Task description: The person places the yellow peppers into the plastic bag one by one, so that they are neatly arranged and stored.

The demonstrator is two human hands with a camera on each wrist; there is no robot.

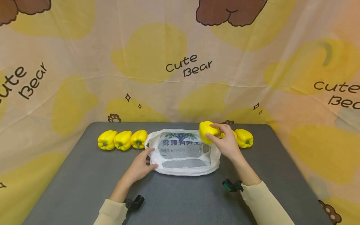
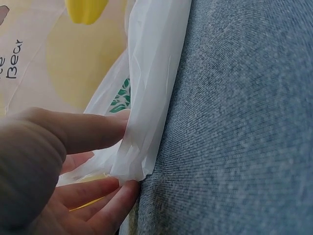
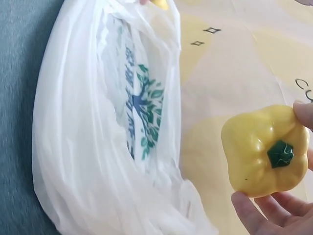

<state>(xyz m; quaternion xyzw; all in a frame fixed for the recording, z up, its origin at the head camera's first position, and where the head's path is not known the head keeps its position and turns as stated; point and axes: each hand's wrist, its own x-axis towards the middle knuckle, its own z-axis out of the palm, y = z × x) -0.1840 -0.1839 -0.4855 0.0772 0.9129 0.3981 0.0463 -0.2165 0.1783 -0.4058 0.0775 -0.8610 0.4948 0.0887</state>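
A white plastic bag [image 1: 185, 171] with a printed tree and lettering stands with its mouth spread wide. At its left end my left hand [image 1: 141, 167] holds the rim, the thumb and fingers apart on either side of the bag's corner [image 2: 146, 98]. Above the bag's right end, my right hand [image 1: 226, 142] grips a yellow bell pepper [image 1: 208, 131] between thumb and fingers. In the right wrist view that bell pepper [image 3: 259, 152] shows its green stem, beside the bag [image 3: 98, 161].
Three yellow bell peppers [image 1: 122, 140] sit in a row left of the bag. Right of it stands another bell pepper [image 1: 244, 138], with one more partly hidden behind my right hand. Everything rests on a grey table [image 1: 180, 200] backed by a printed cloth [image 1: 152, 56].
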